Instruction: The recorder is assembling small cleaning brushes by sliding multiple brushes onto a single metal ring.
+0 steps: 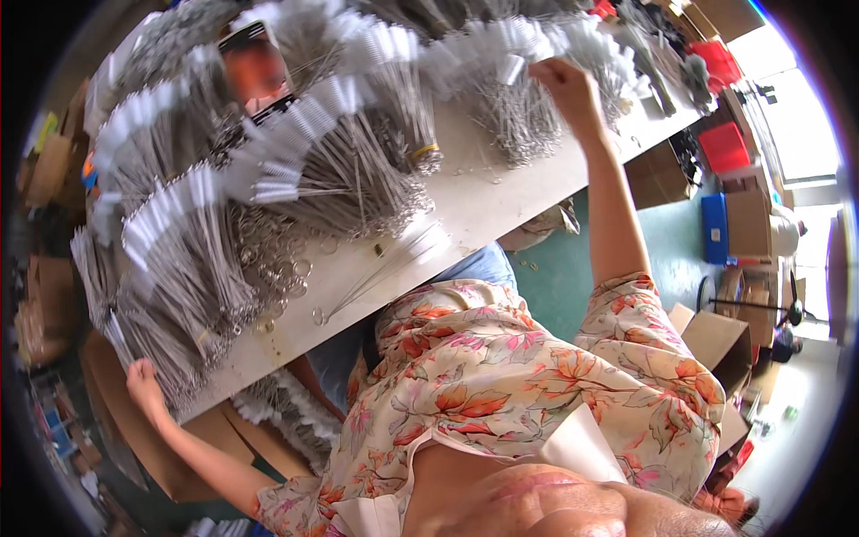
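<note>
Many thin wire brushes with white bristle heads and looped metal ends lie in bundles across the white table (510, 201). At the table's left end, my left hand (146, 387) is closed beside a bundle of brushes (161, 331); what its fingers grip is too small to make out. My right hand (568, 88) reaches to the far right, thumb and fingers pinched together over another brush bundle (523, 112). Whatever lies in that pinch cannot be made out. A few loose brushes (376, 273) lie near the front edge, with small metal rings (291, 279) piled beside them.
A phone (257, 72) with a lit screen stands among the bundles at the back. Cardboard boxes (660, 174) and a blue bin (715, 229) are on the right. Under the table's left end is an opened carton (152, 438), with more white-bristled brushes (282, 416) nearby.
</note>
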